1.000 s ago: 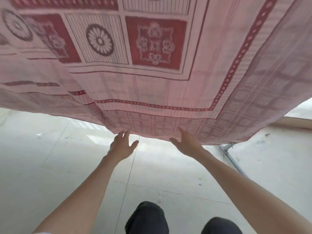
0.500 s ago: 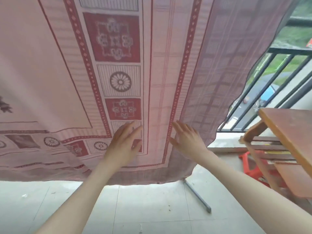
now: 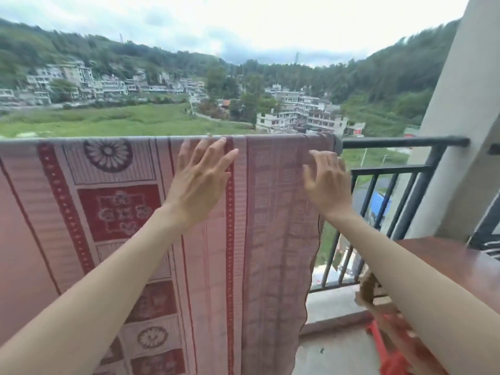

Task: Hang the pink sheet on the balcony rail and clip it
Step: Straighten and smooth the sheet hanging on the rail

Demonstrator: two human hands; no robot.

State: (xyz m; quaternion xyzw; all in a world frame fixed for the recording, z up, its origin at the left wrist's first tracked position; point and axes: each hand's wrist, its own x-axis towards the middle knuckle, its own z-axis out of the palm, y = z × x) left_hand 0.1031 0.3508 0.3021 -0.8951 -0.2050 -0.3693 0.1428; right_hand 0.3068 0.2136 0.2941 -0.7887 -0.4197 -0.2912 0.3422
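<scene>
The pink sheet (image 3: 113, 212), patterned with dark red squares and flower wheels, hangs draped over the black balcony rail (image 3: 400, 142) and covers it from the left edge to just right of centre. My left hand (image 3: 201, 177) lies flat on the sheet just below the rail, fingers straight and spread. My right hand (image 3: 326, 182) is raised with spread fingers at the sheet's right border, near its hanging edge; whether it touches the cloth is unclear. No clip is visible.
A brown wooden table (image 3: 443, 255) stands at the right under my right forearm, with something red (image 3: 389, 358) on the floor below it. A pale wall pillar (image 3: 460, 131) closes the right side. Bare railing bars (image 3: 378, 212) show right of the sheet.
The view has swung up from the floor to the rail and the landscape beyond. Both hands have risen along the hanging sheet from its lower edge to just under the rail.
</scene>
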